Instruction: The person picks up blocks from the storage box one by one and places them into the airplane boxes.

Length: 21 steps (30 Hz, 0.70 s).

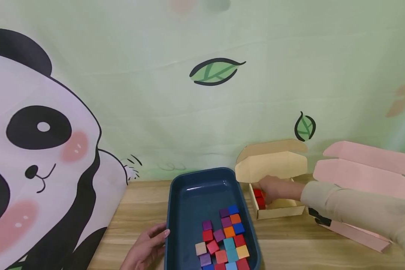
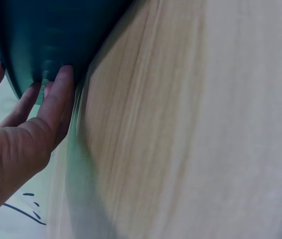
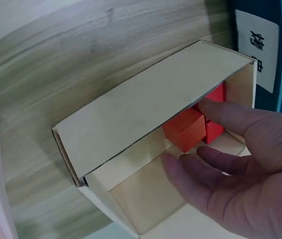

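In the head view my left hand point(image 1: 146, 245) is at the left side of a dark blue tray point(image 1: 194, 198). Its fairly straight fingers rest against the tray's outer wall point(image 2: 46, 45) in the left wrist view. Colored cubes point(image 1: 229, 231) lie grouped in the tray's right and near part. My right hand point(image 3: 245, 164) reaches into a small cream cardboard box point(image 3: 151, 109), thumb and fingers spread around an orange-red cube point(image 3: 185, 129). Red cubes point(image 3: 214, 130) sit beside it in the box's corner, the thumb partly covering them.
The cream box's lid point(image 1: 273, 165) stands raised behind it. To its right is an open pink box point(image 1: 357, 172), partly hidden by my right sleeve point(image 1: 351, 204). A white label point(image 3: 258, 50) is on the tray's side. A panda-printed cloth point(image 1: 155, 93) hangs behind the wooden table point(image 1: 141, 202).
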Each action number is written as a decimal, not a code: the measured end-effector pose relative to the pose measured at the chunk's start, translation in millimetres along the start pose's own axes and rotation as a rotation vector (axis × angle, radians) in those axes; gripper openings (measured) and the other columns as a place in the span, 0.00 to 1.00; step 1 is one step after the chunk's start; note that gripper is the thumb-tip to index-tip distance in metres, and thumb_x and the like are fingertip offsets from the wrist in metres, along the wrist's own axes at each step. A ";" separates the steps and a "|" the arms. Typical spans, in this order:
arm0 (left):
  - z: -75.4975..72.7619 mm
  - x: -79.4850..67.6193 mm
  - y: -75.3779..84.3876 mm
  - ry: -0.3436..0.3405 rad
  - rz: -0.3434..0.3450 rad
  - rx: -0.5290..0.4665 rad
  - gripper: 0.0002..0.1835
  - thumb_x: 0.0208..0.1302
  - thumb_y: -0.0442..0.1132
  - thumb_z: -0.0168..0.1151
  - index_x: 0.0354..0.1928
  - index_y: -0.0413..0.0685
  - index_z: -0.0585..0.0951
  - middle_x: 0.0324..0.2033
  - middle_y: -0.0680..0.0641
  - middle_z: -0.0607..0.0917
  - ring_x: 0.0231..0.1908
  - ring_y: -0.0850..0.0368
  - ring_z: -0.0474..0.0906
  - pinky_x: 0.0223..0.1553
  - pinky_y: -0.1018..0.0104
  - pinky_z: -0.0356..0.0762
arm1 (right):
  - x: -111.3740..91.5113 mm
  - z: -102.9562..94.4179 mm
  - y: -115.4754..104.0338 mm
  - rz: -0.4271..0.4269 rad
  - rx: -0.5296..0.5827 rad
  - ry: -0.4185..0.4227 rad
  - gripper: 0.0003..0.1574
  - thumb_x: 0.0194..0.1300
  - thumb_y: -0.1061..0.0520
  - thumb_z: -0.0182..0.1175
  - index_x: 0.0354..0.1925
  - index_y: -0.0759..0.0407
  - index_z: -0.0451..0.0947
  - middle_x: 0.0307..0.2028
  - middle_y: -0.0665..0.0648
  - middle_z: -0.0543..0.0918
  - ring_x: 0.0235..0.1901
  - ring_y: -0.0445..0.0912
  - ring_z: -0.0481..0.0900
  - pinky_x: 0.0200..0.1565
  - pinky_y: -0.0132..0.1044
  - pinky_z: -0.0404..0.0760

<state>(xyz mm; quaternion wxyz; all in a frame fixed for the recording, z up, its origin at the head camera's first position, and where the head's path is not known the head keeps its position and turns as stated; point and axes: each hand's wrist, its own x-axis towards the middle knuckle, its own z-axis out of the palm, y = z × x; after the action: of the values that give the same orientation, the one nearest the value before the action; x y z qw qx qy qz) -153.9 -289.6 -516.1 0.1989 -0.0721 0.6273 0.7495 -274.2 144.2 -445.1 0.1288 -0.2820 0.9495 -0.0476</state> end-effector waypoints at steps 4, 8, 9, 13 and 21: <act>-0.4 -0.4 0.6 0.006 0.005 0.001 0.35 0.72 0.39 0.63 0.73 0.28 0.62 0.54 0.44 0.81 0.50 0.53 0.82 0.53 0.56 0.82 | -0.7 1.9 -2.4 -0.059 -0.124 0.071 0.28 0.43 0.60 0.83 0.41 0.53 0.79 0.27 0.52 0.79 0.28 0.46 0.74 0.34 0.38 0.80; -0.6 -0.3 -0.2 -0.010 0.012 -0.004 0.35 0.72 0.39 0.63 0.72 0.28 0.62 0.54 0.45 0.81 0.50 0.53 0.81 0.53 0.56 0.82 | -4.9 1.8 -3.2 -0.019 0.006 0.064 0.22 0.47 0.63 0.81 0.36 0.54 0.78 0.28 0.51 0.82 0.29 0.45 0.75 0.35 0.38 0.82; -0.5 -0.5 -0.3 -0.012 0.017 -0.005 0.34 0.73 0.39 0.63 0.72 0.28 0.62 0.54 0.45 0.80 0.50 0.53 0.81 0.53 0.56 0.81 | -5.6 1.7 -3.3 -0.006 0.027 0.059 0.22 0.47 0.64 0.81 0.37 0.55 0.78 0.29 0.51 0.82 0.29 0.45 0.76 0.36 0.38 0.82; -1.3 -0.8 0.0 -0.004 0.016 -0.001 0.34 0.72 0.39 0.63 0.72 0.29 0.63 0.55 0.45 0.80 0.51 0.53 0.81 0.53 0.56 0.81 | -5.0 1.3 -5.3 0.035 0.015 0.032 0.23 0.48 0.61 0.81 0.40 0.56 0.79 0.30 0.52 0.83 0.30 0.46 0.76 0.37 0.40 0.82; -1.8 0.9 0.0 -0.009 0.013 -0.016 0.33 0.72 0.39 0.63 0.72 0.30 0.65 0.53 0.45 0.81 0.50 0.52 0.82 0.53 0.56 0.82 | -1.9 4.9 -6.1 0.076 0.004 0.031 0.21 0.49 0.61 0.80 0.38 0.57 0.79 0.29 0.52 0.80 0.28 0.48 0.75 0.34 0.42 0.83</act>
<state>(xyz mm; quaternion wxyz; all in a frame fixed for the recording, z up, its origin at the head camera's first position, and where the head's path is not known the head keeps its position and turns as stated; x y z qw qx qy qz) -155.0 -291.2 -516.8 0.1962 -0.0665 0.6207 0.7562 -268.2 140.1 -448.4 0.1162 -0.2445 0.9614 -0.0489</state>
